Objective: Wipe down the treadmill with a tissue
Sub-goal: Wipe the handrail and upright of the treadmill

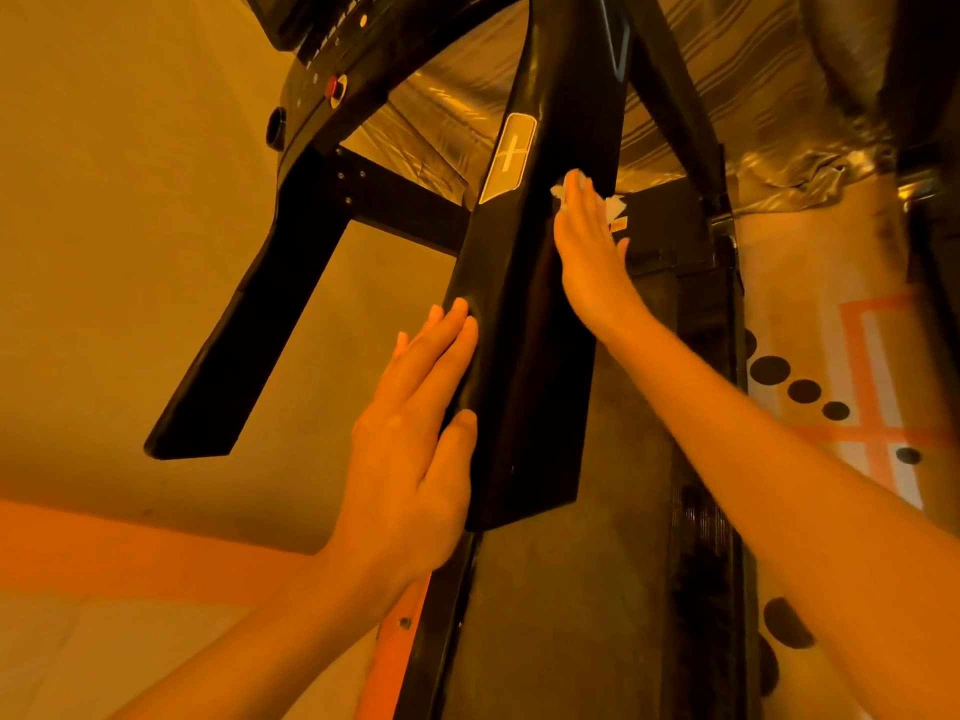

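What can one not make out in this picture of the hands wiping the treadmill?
The tissue: mostly hidden under the right hand, head view; only white edges show.
The console: cut off by the top edge, head view.
The silver label on the handrail: marking too blurred to read.
The left hand: palm hidden against the handrail.

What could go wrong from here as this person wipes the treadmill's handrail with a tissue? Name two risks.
1. The tissue shows only as crumpled scraps around the flat right hand, so it may shred or slip out.
2. The bare left hand presses flat on the glossy handrail and may leave smears there.
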The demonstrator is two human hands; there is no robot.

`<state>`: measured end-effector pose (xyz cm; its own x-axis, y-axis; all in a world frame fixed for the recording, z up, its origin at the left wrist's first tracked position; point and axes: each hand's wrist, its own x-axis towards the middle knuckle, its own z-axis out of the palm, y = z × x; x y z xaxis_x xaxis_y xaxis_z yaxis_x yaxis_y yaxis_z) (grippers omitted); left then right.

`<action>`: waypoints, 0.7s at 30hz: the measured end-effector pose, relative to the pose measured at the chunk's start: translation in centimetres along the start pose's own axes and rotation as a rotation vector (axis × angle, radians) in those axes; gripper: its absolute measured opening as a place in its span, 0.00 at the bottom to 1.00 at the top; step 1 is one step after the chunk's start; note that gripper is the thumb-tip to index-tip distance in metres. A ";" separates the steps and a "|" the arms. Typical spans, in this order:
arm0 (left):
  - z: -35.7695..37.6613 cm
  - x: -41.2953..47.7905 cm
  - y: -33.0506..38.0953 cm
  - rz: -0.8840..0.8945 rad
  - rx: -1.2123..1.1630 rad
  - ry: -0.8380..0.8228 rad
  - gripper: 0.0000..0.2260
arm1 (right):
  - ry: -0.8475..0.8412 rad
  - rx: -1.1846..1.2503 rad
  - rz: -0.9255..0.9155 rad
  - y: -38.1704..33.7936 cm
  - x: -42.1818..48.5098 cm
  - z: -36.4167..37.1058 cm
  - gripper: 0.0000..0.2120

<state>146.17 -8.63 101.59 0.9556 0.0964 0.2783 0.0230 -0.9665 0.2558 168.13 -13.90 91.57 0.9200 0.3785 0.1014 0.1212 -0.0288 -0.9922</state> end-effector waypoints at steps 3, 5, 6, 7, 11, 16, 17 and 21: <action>0.0 -0.1 -0.3 0.020 -0.005 0.000 0.26 | 0.035 0.010 -0.180 -0.8 -7.4 2.0 0.27; 0.0 -0.1 -0.5 0.036 -0.017 -0.006 0.26 | -0.029 0.068 -0.283 -1.3 -16.2 3.6 0.26; 0.0 -0.2 -0.6 0.037 -0.024 -0.006 0.26 | -0.076 0.097 -0.314 -1.5 -20.1 4.2 0.27; 0.0 -0.2 -0.6 0.031 -0.030 -0.002 0.25 | -0.113 0.119 -0.327 -1.4 -22.8 4.6 0.27; 0.0 -0.2 -0.5 0.018 -0.021 0.016 0.25 | -0.074 0.094 -0.271 0.6 -23.0 5.4 0.28; 0.0 -0.2 -0.4 0.003 -0.024 0.014 0.26 | -0.011 0.183 -0.159 -1.4 -21.9 5.5 0.31; 0.0 -0.3 -0.5 0.008 -0.029 0.016 0.25 | -0.033 0.184 -0.203 -2.0 -23.3 5.8 0.30; 0.1 -0.3 -0.5 -0.002 -0.020 0.034 0.26 | -0.042 0.066 -0.271 0.4 -26.3 7.0 0.28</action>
<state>145.89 -8.18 101.30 0.9451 0.1068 0.3088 0.0190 -0.9614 0.2743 141.40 -17.41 88.03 0.8408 0.4022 0.3622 0.3350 0.1389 -0.9319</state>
